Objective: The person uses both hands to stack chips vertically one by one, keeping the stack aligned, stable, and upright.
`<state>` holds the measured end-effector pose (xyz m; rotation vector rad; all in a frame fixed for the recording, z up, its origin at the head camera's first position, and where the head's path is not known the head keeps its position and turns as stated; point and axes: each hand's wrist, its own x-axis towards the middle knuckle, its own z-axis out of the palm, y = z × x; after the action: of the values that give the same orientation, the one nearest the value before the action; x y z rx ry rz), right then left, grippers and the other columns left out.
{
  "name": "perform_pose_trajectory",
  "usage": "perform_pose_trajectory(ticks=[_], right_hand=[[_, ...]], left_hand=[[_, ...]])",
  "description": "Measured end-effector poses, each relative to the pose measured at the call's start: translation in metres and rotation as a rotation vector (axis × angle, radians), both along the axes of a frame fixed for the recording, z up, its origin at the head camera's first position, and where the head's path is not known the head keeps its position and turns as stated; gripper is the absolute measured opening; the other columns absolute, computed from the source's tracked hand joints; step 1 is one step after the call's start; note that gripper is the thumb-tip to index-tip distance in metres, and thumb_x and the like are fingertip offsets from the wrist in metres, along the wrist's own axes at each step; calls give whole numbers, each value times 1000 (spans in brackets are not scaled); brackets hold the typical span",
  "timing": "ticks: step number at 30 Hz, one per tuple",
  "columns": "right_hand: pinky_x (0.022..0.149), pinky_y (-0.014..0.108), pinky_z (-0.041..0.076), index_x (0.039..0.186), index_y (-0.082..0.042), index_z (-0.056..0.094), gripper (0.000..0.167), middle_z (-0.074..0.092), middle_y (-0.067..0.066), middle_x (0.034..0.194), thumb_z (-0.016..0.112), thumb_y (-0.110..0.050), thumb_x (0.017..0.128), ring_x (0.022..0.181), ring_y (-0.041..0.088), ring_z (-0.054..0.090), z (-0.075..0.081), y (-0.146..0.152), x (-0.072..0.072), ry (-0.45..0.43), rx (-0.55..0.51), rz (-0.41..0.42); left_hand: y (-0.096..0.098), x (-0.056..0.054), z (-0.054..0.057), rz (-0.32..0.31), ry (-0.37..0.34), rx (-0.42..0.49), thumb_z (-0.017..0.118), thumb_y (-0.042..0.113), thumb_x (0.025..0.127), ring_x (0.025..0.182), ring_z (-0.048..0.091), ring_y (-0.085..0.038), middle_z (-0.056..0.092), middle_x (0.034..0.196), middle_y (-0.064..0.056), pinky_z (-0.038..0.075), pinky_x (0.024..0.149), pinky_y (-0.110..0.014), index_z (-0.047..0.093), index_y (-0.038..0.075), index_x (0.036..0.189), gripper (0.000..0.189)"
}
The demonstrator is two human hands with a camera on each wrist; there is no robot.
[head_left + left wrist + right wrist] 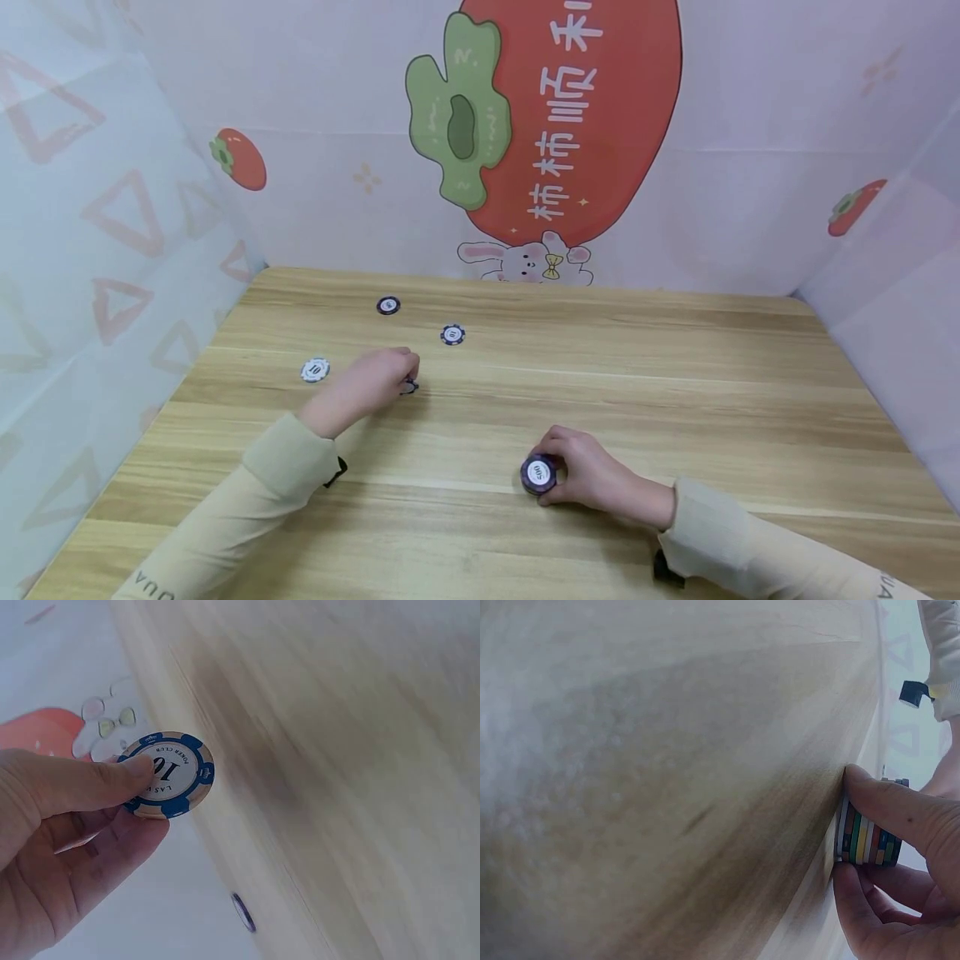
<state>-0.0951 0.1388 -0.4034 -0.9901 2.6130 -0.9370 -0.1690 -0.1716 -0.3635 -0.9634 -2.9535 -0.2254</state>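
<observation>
Between thumb and fingers, my left hand (pixel 375 377) pinches a blue-and-beige poker chip (pixel 174 777) marked 10, raised a little over the table in the left wrist view. My right hand (pixel 592 473) grips the sides of a stack of poker chips (pixel 538 473), whose dark top chip reads 500. In the right wrist view the stack (pixel 868 834) shows several colours along its edge, with the thumb on one side and curled fingers on the other.
Loose chips lie on the wooden table (pixel 712 400): a white chip (pixel 315 370) left of my left hand, a dark chip (pixel 388 305) and a blue chip (pixel 452 334) beyond it. A printed wall covering (pixel 337 217) stands at the back and sides.
</observation>
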Motion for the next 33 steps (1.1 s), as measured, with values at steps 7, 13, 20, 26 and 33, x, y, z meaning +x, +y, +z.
perform_pose_trajectory(ticks=[7, 13, 20, 26, 33], right_hand=[[77, 25, 47, 92, -10, 66, 40, 56, -7, 89, 84, -11, 57, 84, 8, 54, 0, 1, 0, 3, -8, -3], [77, 25, 47, 93, -10, 66, 40, 56, -7, 89, 84, -11, 57, 85, 8, 54, -1, 1, 0, -3, -11, -3], [76, 24, 47, 93, -11, 66, 40, 55, -8, 89, 84, -12, 57, 84, 7, 54, -1, 1, 0, -13, -17, -4], [77, 25, 47, 93, -11, 65, 39, 55, -8, 89, 84, -11, 58, 85, 7, 54, 0, 0, -1, -33, -5, -12], [77, 25, 47, 93, -11, 66, 39, 55, -8, 89, 84, -11, 58, 84, 7, 54, 1, 0, 0, -33, -13, -6]], left_hand=[[21, 12, 4, -106, 41, 1, 59, -9, 74, 59, 44, -11, 46, 66, 4, 39, 54, -23, 52, 9, 70, 20], [38, 21, 7, -147, 54, -24, 61, -8, 74, 58, 40, -10, 43, 64, 5, 36, 51, -20, 50, 11, 68, 23], [56, 34, 9, -210, 89, -81, 62, -6, 75, 58, 41, -8, 46, 66, 6, 36, 50, -18, 54, 12, 72, 20], [71, 42, 11, -284, 96, -35, 65, 0, 77, 60, 44, -6, 50, 69, 6, 37, 50, -16, 56, 12, 75, 15], [83, 44, 13, -293, -137, 86, 69, 10, 79, 64, 47, -5, 51, 73, 8, 41, 57, -17, 57, 13, 77, 13]])
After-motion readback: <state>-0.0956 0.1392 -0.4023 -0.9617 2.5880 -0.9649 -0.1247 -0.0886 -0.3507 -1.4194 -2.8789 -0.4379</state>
